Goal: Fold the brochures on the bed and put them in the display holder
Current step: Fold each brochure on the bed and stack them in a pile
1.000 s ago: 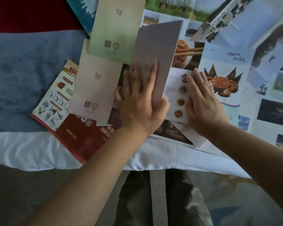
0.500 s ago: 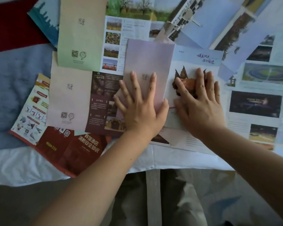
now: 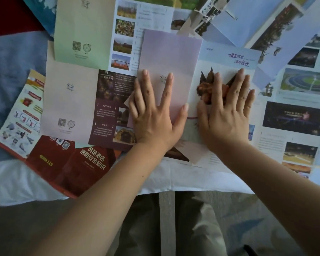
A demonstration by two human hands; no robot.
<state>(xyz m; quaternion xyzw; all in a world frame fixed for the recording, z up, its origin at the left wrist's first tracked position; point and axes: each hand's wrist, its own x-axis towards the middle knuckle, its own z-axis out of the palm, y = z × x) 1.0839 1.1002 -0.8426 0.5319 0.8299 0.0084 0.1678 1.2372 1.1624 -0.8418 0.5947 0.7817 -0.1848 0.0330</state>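
On the lilac brochure (image 3: 172, 52), near the bed (image 3: 17, 182) edge | left hand (image 3: 153, 115) flat, fingers spread, pressing | right hand (image 3: 227, 111) just right of it, spread flat on crab page (image 3: 227, 58) | best now: square edges, run crease firmly | display holder unseen

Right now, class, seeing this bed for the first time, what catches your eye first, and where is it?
In the middle, the left hand presses flat on a lilac brochure, and the right hand lies flat on the crab brochure beside it. At left, near the edge of the bed, a dark red brochure draws the eye.
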